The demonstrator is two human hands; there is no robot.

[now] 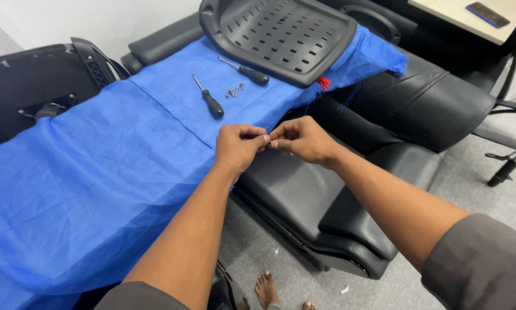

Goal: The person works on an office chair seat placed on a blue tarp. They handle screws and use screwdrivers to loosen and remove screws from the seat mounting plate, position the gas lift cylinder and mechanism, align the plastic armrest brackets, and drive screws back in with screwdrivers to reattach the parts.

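Observation:
My left hand (pixel 238 148) and my right hand (pixel 300 139) meet fingertip to fingertip over the near edge of a blue cloth (pixel 97 172). Their fingers are pinched together on something too small to make out. On the cloth beyond them lie two black-handled screwdrivers, one nearer (pixel 210 100) and one farther (pixel 247 72), with a few loose screws (pixel 234 90) between them. A black perforated plastic chair back (pixel 281 35) rests at the far end of the cloth.
The cloth covers a black leather sofa (pixel 327 195). Another black chair part (pixel 28 86) lies at the left. An office chair base (pixel 507 166) stands at the right, a desk corner (pixel 470 17) with a dark flat object at top right. Bare feet (pixel 269 290) show on the grey floor.

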